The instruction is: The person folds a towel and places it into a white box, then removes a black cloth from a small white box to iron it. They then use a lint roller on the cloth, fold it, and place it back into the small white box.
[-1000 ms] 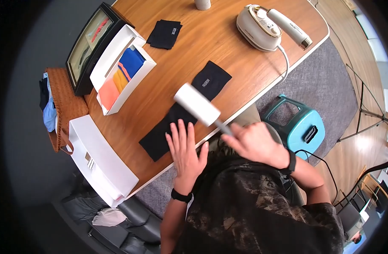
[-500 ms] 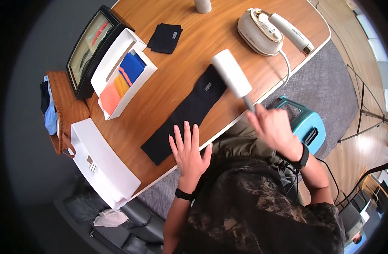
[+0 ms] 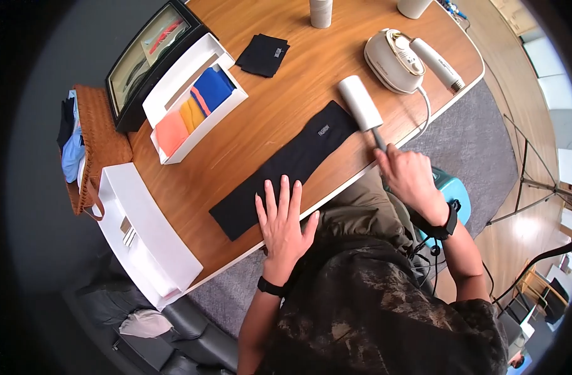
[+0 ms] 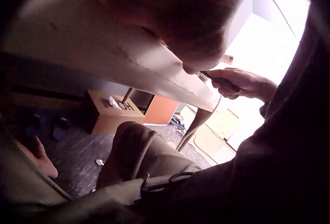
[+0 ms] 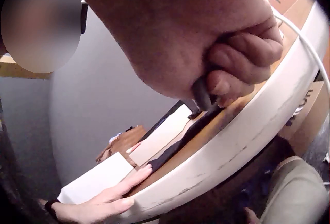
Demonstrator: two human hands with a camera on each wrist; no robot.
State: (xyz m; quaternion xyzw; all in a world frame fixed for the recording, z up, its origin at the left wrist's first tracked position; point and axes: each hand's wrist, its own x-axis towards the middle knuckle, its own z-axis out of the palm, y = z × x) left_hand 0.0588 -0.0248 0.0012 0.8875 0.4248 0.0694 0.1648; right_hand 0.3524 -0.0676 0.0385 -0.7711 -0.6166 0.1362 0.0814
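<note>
A long black sleeve-like cloth with "FASHION" lettering lies flat, slanting across the wooden table. My left hand rests on its lower edge near the left end, fingers straight and spread. In my right hand is a lint roller, gripped by its grey handle. The white roll is just beyond the cloth's lettered end, overlapping its corner in the head view. The right wrist view shows curled fingers round the dark handle end; the roll is hidden there.
A folded black cloth lies farther back. Left stand a white box of coloured fabrics, a black display case, a white box lid and a woven basket. A white garment steamer with a cord is at the right.
The lint roller has moved with my right hand from over the cloth's middle to its far right end and past it. My left hand stays flat on the cloth.
</note>
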